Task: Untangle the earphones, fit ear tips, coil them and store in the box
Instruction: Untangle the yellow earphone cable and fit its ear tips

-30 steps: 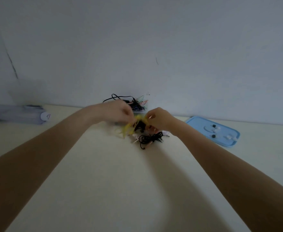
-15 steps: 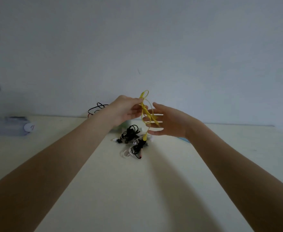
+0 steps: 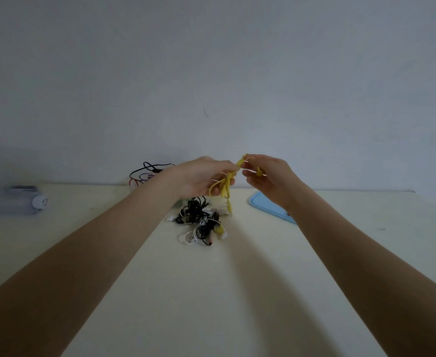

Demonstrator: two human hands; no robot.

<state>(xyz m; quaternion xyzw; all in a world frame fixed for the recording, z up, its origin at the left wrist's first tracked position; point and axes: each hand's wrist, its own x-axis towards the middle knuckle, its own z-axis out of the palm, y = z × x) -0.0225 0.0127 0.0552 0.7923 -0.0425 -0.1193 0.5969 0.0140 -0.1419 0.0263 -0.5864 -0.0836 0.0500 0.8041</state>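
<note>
Two hands are raised close together above the cream table (image 3: pixel 237 292); the left hand (image 3: pixel 201 177) grips a bunch of yellow earphones (image 3: pixel 224 186), their cord dangling down; the right hand (image 3: pixel 268 176) pinches a yellow earbud (image 3: pixel 258 172); a tangled pile of black and white earphones (image 3: pixel 198 220) lies below; a blue lid (image 3: pixel 263 206) sits right.

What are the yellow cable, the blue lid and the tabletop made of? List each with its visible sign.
Yellow earphone cable: likely rubbery plastic; it hangs in limp flat loops from both hands.
Blue lid: probably moulded plastic; even colour, rounded corner, raised rim.
Tabletop: smooth, matte cream surface, perhaps laminate or painted board; no grain shows, so it stays open.
</note>
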